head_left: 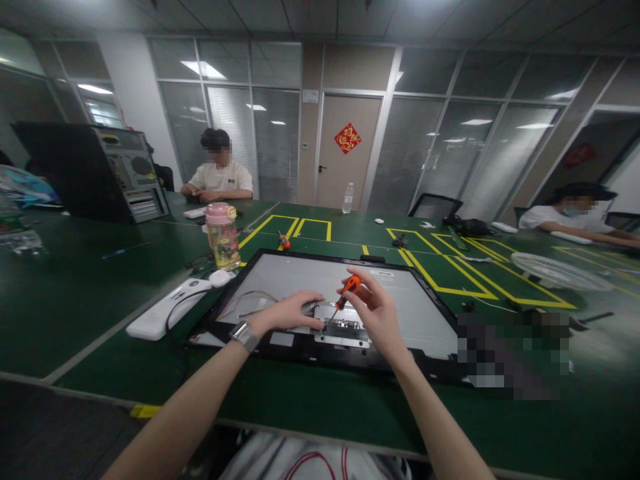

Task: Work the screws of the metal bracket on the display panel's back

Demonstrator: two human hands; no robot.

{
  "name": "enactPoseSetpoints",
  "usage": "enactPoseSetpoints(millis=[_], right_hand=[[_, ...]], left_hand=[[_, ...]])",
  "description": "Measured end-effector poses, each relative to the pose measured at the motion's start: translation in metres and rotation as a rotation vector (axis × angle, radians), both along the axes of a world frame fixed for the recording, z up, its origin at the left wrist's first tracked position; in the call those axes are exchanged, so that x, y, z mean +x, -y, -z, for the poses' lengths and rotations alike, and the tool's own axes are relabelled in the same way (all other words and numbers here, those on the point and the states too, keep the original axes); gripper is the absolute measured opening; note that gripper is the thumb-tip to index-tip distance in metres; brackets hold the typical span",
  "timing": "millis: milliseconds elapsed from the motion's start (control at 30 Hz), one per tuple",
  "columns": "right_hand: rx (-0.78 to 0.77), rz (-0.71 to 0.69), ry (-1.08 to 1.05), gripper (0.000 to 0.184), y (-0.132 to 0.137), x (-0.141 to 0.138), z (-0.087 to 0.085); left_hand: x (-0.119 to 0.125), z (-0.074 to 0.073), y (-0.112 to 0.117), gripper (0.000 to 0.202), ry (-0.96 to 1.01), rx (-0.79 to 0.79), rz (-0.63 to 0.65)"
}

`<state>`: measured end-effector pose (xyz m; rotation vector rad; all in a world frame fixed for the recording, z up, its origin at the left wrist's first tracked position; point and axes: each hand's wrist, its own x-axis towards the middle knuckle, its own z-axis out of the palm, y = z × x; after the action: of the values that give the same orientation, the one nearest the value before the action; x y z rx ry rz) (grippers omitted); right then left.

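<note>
A monitor panel point(425, 313) lies flat on the green table with its grey metal back up and a black frame around it. My right hand point(375, 310) is closed round an orange-handled screwdriver point(349, 290), whose tip points down at a small metal bracket point(345, 331) near the panel's front edge. My left hand point(290, 312) rests on the panel just left of the bracket, fingers curled against the metal. A watch sits on my left wrist.
A white keyboard point(165, 310) and mouse lie left of the panel, beside a pink-lidded bottle point(223, 235). A computer tower point(100, 172) lies at the far left. A second screwdriver point(284, 241), a water bottle and a fan grille point(560, 272) sit farther back. Two other people sit at the table.
</note>
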<state>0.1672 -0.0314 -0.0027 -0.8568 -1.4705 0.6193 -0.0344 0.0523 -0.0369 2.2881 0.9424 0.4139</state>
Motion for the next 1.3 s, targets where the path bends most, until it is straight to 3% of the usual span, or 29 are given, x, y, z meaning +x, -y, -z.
enactPoseSetpoints(millis=[100, 200, 400, 600, 800, 1033, 1300], right_hand=[[0.080, 0.147, 0.085, 0.032, -0.001, 0.000, 0.001], [0.116, 0.187, 0.144, 0.030, 0.002, 0.001, -0.002], [0.001, 0.128, -0.019, 0.024, 0.001, 0.006, -0.007], [-0.095, 0.043, -0.228, 0.020, -0.007, 0.008, 0.003], [-0.072, -0.102, -0.248, 0.024, -0.006, 0.006, 0.003], [-0.049, -0.050, -0.214, 0.015, -0.008, 0.011, 0.004], [-0.025, -0.121, -0.133, 0.027, -0.004, 0.011, 0.000]], left_hand=[[0.000, 0.000, 0.000, 0.076, -0.009, -0.001, -0.007], [0.000, 0.000, -0.001, 0.076, -0.009, 0.006, 0.002], [0.004, -0.003, -0.001, 0.049, 0.051, 0.040, 0.005], [0.007, 0.004, -0.004, 0.042, 0.068, 0.232, -0.053], [0.007, 0.005, -0.004, 0.038, 0.087, 0.234, -0.024], [0.006, 0.004, -0.004, 0.038, 0.080, 0.208, -0.019], [0.007, 0.009, -0.008, 0.035, 0.085, 0.225, -0.017]])
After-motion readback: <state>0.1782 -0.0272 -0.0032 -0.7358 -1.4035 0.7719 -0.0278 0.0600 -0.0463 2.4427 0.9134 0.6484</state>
